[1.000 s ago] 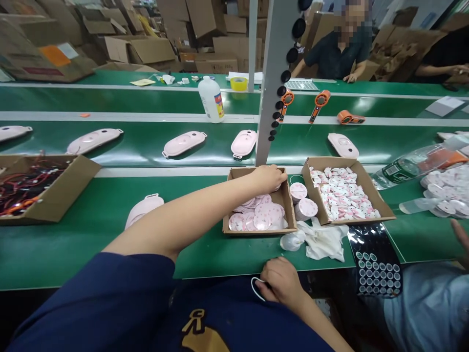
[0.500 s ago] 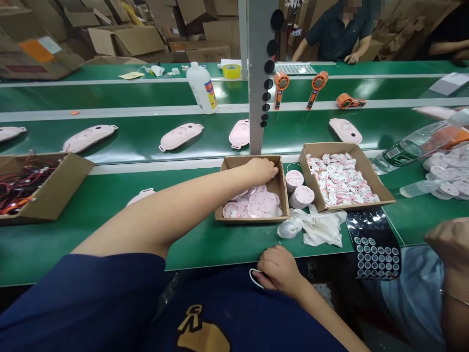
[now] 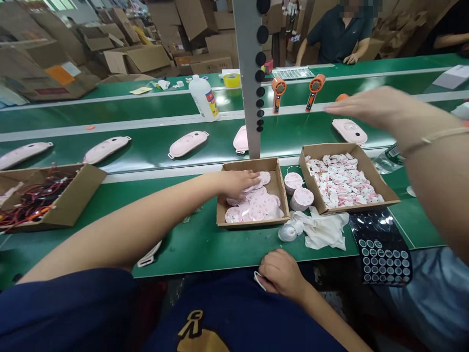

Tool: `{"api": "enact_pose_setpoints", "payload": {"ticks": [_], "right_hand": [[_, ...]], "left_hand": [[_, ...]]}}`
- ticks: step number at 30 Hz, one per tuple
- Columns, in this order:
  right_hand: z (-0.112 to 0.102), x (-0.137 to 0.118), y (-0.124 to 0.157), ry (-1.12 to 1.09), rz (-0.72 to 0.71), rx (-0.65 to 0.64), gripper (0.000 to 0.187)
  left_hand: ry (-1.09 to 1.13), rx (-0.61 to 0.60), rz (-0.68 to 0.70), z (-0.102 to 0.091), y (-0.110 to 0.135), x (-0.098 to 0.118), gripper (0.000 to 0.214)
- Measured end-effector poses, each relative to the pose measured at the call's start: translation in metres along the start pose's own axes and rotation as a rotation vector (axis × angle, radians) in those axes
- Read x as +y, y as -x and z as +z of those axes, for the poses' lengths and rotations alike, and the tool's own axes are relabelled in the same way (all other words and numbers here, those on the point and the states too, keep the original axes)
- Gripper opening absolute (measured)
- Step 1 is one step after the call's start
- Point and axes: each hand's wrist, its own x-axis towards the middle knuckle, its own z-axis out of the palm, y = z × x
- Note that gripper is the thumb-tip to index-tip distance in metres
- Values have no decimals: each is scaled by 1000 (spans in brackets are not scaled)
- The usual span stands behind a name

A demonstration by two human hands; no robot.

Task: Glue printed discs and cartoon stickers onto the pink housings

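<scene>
My left hand (image 3: 236, 183) reaches into a small cardboard box (image 3: 245, 222) of round pink printed discs (image 3: 262, 208), its fingers curled on the discs at the box's far left. My right hand (image 3: 282, 274) rests at the near table edge against my dark blue shirt, closed on a thin white ring-shaped part (image 3: 258, 281). A pink device shell (image 3: 148, 255) lies partly hidden under my left forearm.
A second box (image 3: 381, 188) holds several small pink-and-white pieces. White cloth (image 3: 324, 232), two disc stacks (image 3: 298, 190) and a black sticker sheet (image 3: 383, 252) lie nearby. A neighbour's arm (image 3: 421, 142) reaches over the right side. Pink shells (image 3: 188, 143) ride the belt; a grey post (image 3: 245, 78) stands behind.
My left hand has pulled back from the box's far right corner to its left side. A neighbour's arm has swung in across the right. My right hand stays put.
</scene>
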Motion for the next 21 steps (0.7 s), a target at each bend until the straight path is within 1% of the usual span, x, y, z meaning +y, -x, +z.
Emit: {"api": "enact_pose_setpoints", "payload": {"ticks": [2,6,8,11,13,16,18,21], "right_hand": [[0,0,0,4,-2,3,29],[-1,-1,0,9,-4,-2,27],[-1,-1,0,11,-4,-6,27],[-2,-1,-1,14,-2,-12,29],[-3,-1,-2,16,-1,-12,30],[-3,-2,-3,16,-3,-6,30],[-3,-2,-4,15,-3,-2,29],[-3,-2,-4,14,-1,2,29]], "left_hand": [[-15,-14,-32,3,7,2,85],[-36,12,-104,3,15,4,87],[-42,21,-135,3,16,4,82],[-48,39,-169,4,16,4,69],[-41,44,-177,3,16,3,71],[-13,41,-170,0,21,2,81],[-11,72,-187,-1,28,4,80],[-41,186,-245,4,42,11,63]]}}
